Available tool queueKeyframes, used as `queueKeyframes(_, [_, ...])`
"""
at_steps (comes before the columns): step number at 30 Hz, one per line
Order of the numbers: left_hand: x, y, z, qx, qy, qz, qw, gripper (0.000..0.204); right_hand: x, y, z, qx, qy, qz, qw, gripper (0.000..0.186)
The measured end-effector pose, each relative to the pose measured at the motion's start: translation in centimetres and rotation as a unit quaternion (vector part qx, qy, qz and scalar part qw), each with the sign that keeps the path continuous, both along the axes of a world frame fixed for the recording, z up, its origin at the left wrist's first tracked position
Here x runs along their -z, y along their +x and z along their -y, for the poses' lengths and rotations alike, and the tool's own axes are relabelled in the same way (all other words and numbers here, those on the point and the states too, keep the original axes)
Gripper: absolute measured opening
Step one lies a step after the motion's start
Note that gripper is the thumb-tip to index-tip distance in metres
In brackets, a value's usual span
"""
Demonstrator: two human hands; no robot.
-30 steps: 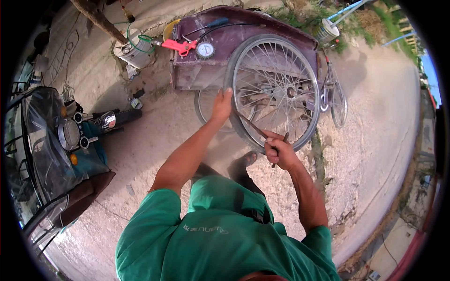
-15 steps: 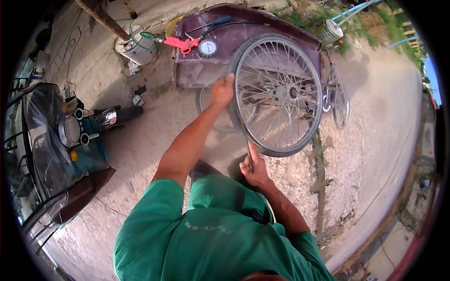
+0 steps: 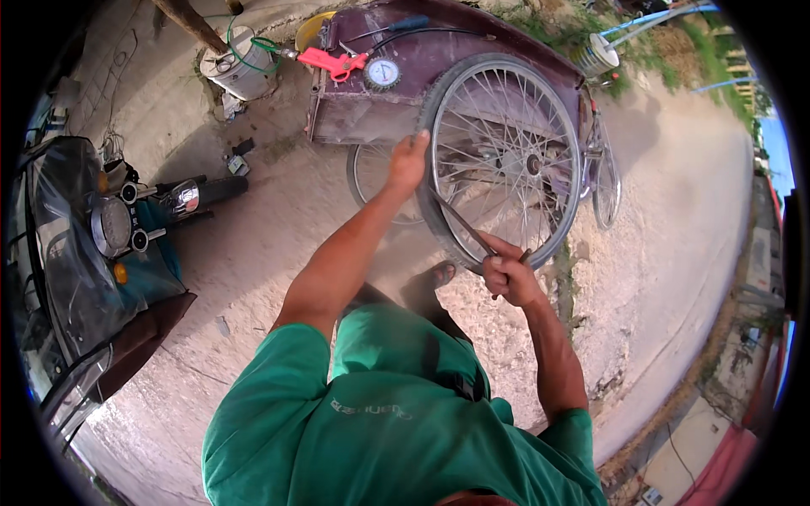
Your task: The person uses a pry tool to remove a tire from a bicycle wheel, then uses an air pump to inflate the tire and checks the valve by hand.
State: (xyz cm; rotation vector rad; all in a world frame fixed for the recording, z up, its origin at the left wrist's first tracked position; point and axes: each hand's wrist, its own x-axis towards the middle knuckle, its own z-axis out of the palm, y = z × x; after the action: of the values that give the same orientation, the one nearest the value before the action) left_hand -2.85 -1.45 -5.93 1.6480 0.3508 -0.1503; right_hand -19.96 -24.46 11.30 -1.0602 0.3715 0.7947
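Note:
A spoked bicycle wheel [image 3: 506, 72] with a grey-black tyre leans upright against a worn purple cart body [image 3: 354, 114]. My left hand [image 3: 408, 162] is closed on the tyre at the wheel's left side. At the lower right of the rim, my right hand [image 3: 511, 274] grips metal tyre levers [image 3: 462, 221]; the long one slants up-left to the tyre's edge below my left hand. A red inflator gun [image 3: 329, 62] with a round gauge [image 3: 381, 73] and a blue-handled tool [image 3: 409, 24] lie on the cart.
A motorbike [image 3: 114, 223] under clear plastic stands at left. A white bucket [image 3: 236, 76] with a post is at upper left, another bucket [image 3: 595, 55] with poles at upper right. A bicycle wheel [image 3: 607, 190] stands right of the cart, on the concrete ground [image 3: 658, 278].
My left hand has risen along the tyre. My right hand swung down-left, then back up-right, so the lever went from slanted to near vertical and is now slanted again.

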Motion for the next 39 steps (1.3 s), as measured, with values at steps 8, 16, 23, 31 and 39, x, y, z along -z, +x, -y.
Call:
queueKeyframes(8, [1.4,0.6,-0.3,0.005,-0.035,-0.017,0.999,0.06,-2.1,5.0,1.8,-0.029,0.0,-0.071,0.997,0.053])
queueKeyframes(16, [-0.6,-0.6,0.0,0.002,-0.02,0.013,1.0,0.058,1.1,-3.0,-1.7,-0.032,-0.153,0.129,0.979,0.066])
queueKeyframes(23, [1.5,-1.1,0.4,-0.024,-0.074,0.012,0.997,0.052,8.9,-7.5,-7.6,-0.072,-0.319,0.368,0.87,0.085])
queueKeyframes(31, [0.4,-0.6,0.1,-0.001,-0.089,-0.029,0.996,0.065,9.5,-6.4,-9.0,-0.036,-0.309,0.396,0.864,0.092])
queueKeyframes(39, [0.7,-1.2,0.2,-0.026,-0.103,-0.004,0.994,0.062,2.0,-2.9,-6.3,0.082,-0.009,0.104,0.991,0.078])
